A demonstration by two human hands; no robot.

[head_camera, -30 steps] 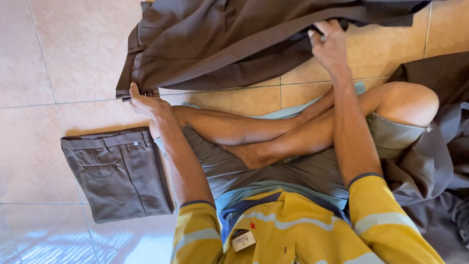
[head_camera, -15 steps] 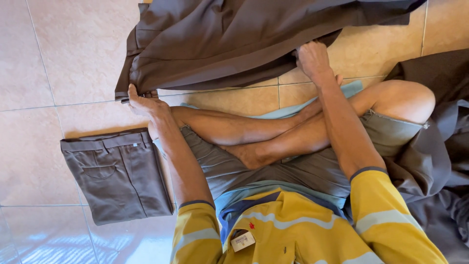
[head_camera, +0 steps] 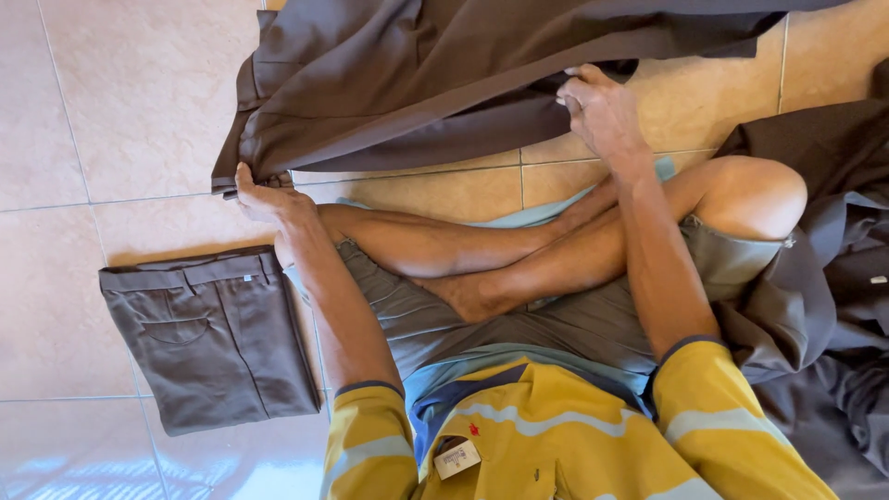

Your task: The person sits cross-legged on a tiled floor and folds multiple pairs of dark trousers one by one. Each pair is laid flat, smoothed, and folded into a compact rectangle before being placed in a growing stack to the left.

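Seen from the head camera, a person sits cross-legged on a tiled floor (head_camera: 111, 111), spreading one dark brown garment (head_camera: 444, 74) ahead. The left hand (head_camera: 264, 194) is pinched closed on its waistband corner; the right hand (head_camera: 602, 111) is clenched on its lower edge. One pair of folded trousers (head_camera: 213, 333) lies left, one heap of dark cloth (head_camera: 824, 278) right.

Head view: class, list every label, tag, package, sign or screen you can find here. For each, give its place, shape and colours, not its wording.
Paper tag: on the yellow shirt, bottom centre; small pale rectangle, tilted, with dark print.
Small label: at the waistband of the folded brown trousers on the floor, left; tiny whitish patch.
Small tag: on the dark garment pile, right edge; tiny whitish strip.
No packages, signs or screens.
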